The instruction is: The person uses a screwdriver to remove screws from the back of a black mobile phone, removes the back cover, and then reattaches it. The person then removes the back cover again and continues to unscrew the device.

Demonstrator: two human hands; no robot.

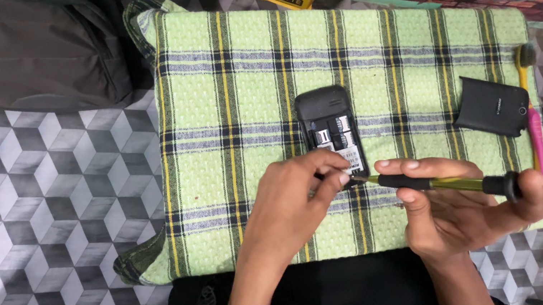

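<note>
Near the front edge of the green checked cloth [230, 72], both hands are at work on a small black phone [327, 125] lying back-up with its rear shell off. The left hand [287, 208] has its fingers pinched together at the phone's lower end, steadying it or holding some tiny part there; which, I cannot tell. The right hand [461, 206] is closed around a screwdriver [436, 183] with a yellow-green shaft and black grip, its tip touching the phone's lower edge right beside the left fingertips.

If the tip slips off its seat, it could jab those fingertips or scratch the open compartment, since the soft cloth lets the phone shift under pressure. A loosened screw could vanish into the weave.

Farther off, towards the cloth's right edge, the black back cover [493, 114] lies well apart, with a pink-handled brush [532, 111] just beside it.
</note>
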